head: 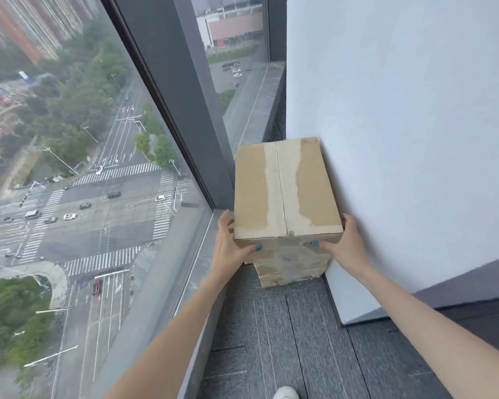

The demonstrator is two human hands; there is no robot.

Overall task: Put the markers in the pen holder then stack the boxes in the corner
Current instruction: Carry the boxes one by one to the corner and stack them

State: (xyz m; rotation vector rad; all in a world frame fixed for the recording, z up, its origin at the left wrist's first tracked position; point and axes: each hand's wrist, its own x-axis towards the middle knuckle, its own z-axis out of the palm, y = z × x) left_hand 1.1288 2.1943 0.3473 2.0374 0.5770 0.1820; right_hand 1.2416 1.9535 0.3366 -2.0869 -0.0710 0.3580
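A brown cardboard box [285, 191] with torn tape marks along its top seam sits on top of another cardboard box [288, 269] in the corner between the window and the white wall. My left hand [231, 246] grips the top box's near left corner and my right hand [346, 243] grips its near right corner, thumbs on the front face. The lower box is mostly hidden under the upper one. No markers or pen holder are in view.
A floor-to-ceiling window [98, 168] with a dark frame post [170, 67] runs along the left, with a grey sill [211, 269] at its base. The white wall [401, 139] stands on the right. Grey carpet tiles [285, 341] cover the floor; a white shoe [285, 393] shows at the bottom.
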